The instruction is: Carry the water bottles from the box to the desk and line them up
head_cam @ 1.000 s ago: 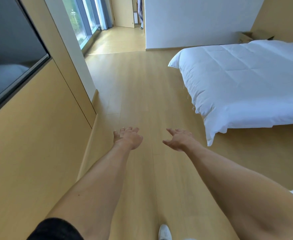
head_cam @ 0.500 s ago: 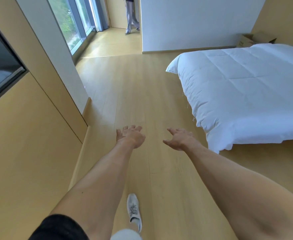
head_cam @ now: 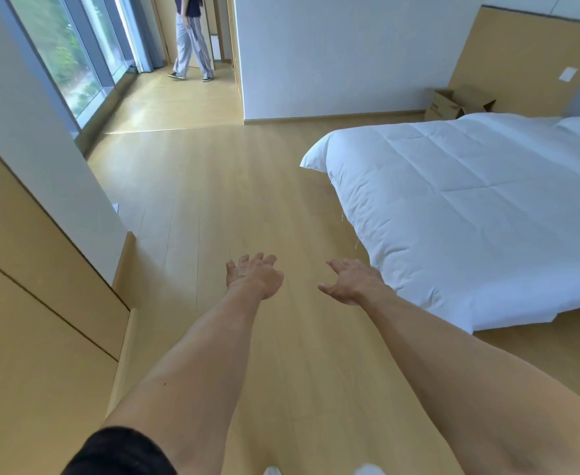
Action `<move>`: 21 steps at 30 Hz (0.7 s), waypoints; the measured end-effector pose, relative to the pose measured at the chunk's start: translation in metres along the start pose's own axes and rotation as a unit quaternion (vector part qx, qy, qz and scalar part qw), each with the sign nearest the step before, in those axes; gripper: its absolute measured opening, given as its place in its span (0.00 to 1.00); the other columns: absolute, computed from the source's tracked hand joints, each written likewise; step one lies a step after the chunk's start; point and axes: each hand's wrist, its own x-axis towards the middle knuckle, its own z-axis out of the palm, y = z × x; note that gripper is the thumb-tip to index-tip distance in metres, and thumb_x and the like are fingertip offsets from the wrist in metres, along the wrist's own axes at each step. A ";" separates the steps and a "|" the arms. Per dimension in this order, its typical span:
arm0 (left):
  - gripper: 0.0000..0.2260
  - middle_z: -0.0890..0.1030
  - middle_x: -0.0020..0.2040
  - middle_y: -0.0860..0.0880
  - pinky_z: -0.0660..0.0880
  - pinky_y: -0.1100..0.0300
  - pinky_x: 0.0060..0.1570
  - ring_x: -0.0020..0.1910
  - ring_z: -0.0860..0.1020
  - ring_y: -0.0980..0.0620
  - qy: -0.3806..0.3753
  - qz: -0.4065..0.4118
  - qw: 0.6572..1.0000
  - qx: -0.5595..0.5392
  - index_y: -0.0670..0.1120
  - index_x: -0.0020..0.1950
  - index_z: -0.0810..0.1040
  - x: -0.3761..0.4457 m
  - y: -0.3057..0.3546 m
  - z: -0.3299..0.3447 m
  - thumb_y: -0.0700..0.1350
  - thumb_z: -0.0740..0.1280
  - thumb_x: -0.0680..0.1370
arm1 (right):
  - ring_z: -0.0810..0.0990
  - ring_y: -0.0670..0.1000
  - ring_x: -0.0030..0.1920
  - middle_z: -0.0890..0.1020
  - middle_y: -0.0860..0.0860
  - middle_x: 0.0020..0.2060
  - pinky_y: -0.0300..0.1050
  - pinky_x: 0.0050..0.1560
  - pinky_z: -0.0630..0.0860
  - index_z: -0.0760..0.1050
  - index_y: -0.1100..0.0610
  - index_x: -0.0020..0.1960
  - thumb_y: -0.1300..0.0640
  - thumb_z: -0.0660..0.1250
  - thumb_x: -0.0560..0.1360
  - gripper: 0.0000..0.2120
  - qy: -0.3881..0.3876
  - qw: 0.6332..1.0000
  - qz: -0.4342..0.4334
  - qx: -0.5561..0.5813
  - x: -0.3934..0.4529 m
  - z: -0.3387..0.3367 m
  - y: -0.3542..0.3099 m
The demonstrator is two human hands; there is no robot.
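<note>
1. The cardboard box [head_cam: 459, 103] sits on the floor far beyond your fingers, up and to the right, against the tan wall panel behind the bed's far corner; its flaps stand open, and you cannot see what is inside.
2. Your left hand [head_cam: 254, 274] reaches forward over the wooden floor [head_cam: 213, 200], fingers loosely spread and holding nothing.
3. Your right hand [head_cam: 352, 281] is stretched out beside it, apart, fingers relaxed and wide, also empty.
4. The white bed [head_cam: 470, 207] lies just right of your right fingertips.
5. Far ahead of your left fingers, another person [head_cam: 191, 36] stands by the window [head_cam: 72, 63].
</note>
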 end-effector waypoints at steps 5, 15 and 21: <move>0.24 0.56 0.82 0.53 0.47 0.41 0.77 0.81 0.53 0.45 0.004 0.004 1.000 0.003 0.56 0.81 0.57 0.063 -0.014 -0.031 0.56 0.52 0.84 | 0.54 0.54 0.80 0.59 0.53 0.79 0.58 0.78 0.54 0.51 0.43 0.81 0.34 0.55 0.79 0.34 0.003 1.000 0.005 -0.009 0.065 -0.028 -0.015; 0.24 0.57 0.82 0.53 0.49 0.41 0.77 0.81 0.53 0.44 0.014 -0.025 0.999 0.018 0.56 0.81 0.58 0.210 -0.028 -0.086 0.57 0.52 0.85 | 0.53 0.55 0.80 0.57 0.52 0.80 0.59 0.78 0.51 0.49 0.43 0.81 0.34 0.56 0.79 0.35 -0.009 0.999 -0.030 -0.009 0.232 -0.079 -0.042; 0.25 0.57 0.82 0.53 0.50 0.41 0.77 0.80 0.54 0.43 0.009 -0.067 0.998 0.020 0.56 0.81 0.57 0.312 -0.024 -0.135 0.57 0.52 0.84 | 0.56 0.55 0.79 0.59 0.52 0.80 0.57 0.77 0.55 0.50 0.43 0.81 0.34 0.56 0.79 0.35 -0.029 0.997 -0.063 -0.011 0.345 -0.127 -0.053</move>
